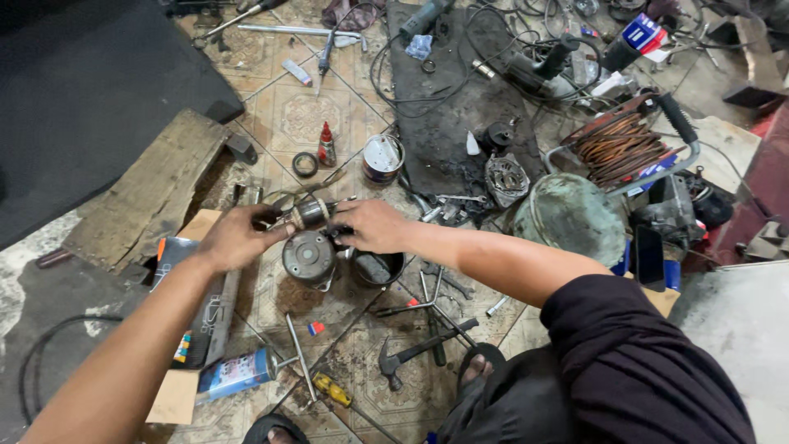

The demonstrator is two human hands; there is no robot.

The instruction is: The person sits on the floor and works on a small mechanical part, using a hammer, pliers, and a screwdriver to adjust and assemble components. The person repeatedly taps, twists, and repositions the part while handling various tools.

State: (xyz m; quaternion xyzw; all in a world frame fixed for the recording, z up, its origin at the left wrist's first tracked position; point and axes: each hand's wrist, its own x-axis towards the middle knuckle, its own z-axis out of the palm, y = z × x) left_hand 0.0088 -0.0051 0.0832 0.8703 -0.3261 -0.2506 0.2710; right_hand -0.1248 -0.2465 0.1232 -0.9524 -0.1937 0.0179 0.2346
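Left hand and right hand both closed on a metal armature, held level between their fingertips, directly above the round motor housing

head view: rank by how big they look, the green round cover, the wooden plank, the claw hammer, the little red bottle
1. wooden plank
2. green round cover
3. claw hammer, long but thin, and nearer the camera, so unsure against the cover
4. little red bottle
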